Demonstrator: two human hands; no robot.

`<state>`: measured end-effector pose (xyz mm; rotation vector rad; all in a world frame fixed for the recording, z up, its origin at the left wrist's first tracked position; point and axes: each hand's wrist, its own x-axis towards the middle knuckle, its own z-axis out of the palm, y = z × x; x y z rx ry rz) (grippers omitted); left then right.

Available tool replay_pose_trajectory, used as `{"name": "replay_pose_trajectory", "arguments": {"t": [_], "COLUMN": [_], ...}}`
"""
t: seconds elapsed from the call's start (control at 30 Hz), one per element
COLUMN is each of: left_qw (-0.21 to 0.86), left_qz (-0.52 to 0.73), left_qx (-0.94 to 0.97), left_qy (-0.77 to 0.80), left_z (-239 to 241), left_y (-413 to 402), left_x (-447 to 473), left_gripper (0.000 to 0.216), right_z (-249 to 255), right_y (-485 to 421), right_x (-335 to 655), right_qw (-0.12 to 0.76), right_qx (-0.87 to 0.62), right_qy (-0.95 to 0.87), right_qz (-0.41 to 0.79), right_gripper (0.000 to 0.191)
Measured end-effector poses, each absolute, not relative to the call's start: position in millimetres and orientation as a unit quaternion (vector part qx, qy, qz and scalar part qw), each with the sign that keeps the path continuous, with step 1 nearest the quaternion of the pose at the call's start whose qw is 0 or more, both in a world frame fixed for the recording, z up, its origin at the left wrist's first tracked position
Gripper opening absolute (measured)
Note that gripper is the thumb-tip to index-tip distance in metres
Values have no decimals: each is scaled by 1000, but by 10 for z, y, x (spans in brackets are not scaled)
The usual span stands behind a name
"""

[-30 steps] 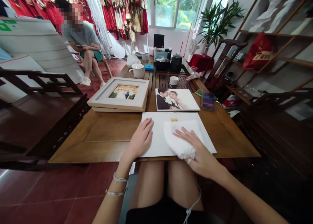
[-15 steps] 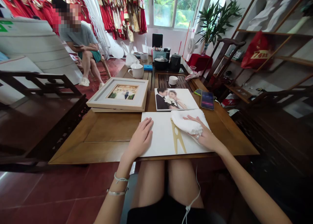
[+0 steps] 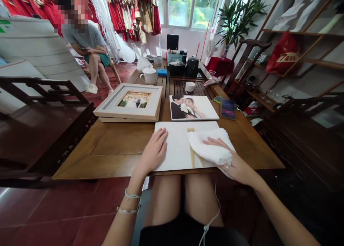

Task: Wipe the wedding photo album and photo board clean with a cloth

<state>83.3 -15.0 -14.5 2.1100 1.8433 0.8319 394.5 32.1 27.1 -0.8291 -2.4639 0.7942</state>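
Note:
A white panel (image 3: 175, 153) lies flat at the table's near edge, with a yellowish A-shaped stand piece (image 3: 192, 157) down its middle. My left hand (image 3: 155, 150) rests flat on the panel's left side, fingers stretched out. A folded white cloth (image 3: 208, 142) covers the panel's right part and much of the stand piece. My right hand (image 3: 234, 166) holds this cloth from the right, its fingers over the top and its lower part hidden. Just beyond the panel is a photo panel (image 3: 193, 109) showing a couple.
Stacked picture frames (image 3: 107, 109) occupy the wooden table's (image 3: 113, 145) left side. Phones (image 3: 227, 109) lie at the right. Farther back are a small white cup (image 3: 190, 86), a white mug (image 3: 149, 75) and a black kettle (image 3: 192, 67). A person (image 3: 86, 41) sits at the back left.
My right hand has slid the cloth right and toward me, to the panel's right near corner. More of the stand piece's lower part is covered. My left hand stays in place.

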Motion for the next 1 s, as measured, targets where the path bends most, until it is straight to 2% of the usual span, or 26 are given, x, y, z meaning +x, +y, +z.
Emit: {"name": "replay_pose_trajectory", "arguments": {"t": [0.27, 0.43, 0.53, 0.67, 0.73, 0.8, 0.9, 1.0], "left_qw": [114, 118, 120, 115, 112, 110, 114, 118], "left_qz": [301, 300, 296, 296, 299, 302, 300, 302], "left_qx": [715, 713, 713, 714, 713, 712, 711, 712], "left_qy": [620, 623, 624, 624, 624, 624, 625, 623], "left_z": [-142, -125, -127, -138, -140, -138, -130, -129], "left_y": [-146, -158, -157, -153, -154, -155, -157, -158], "left_x": [834, 846, 844, 842, 844, 846, 846, 843], "left_gripper": [46, 46, 46, 46, 46, 45, 45, 45], "right_z": [98, 124, 184, 316, 370, 384, 312, 167], "right_y": [983, 810, 445, 22, -49, -9, 218, 552], "right_x": [3770, 3513, 3410, 3440, 3502, 3574, 3681, 3764], "right_qw": [250, 250, 210, 113, 90, 105, 190, 262], "right_qx": [-383, -381, -340, -229, -188, -177, -223, -328], "right_qy": [-855, -863, -899, -955, -964, -957, -922, -879], "right_qz": [246, 217, 181, 148, 167, 205, 252, 226], "right_gripper": [47, 55, 66, 88, 88, 78, 64, 57]}}
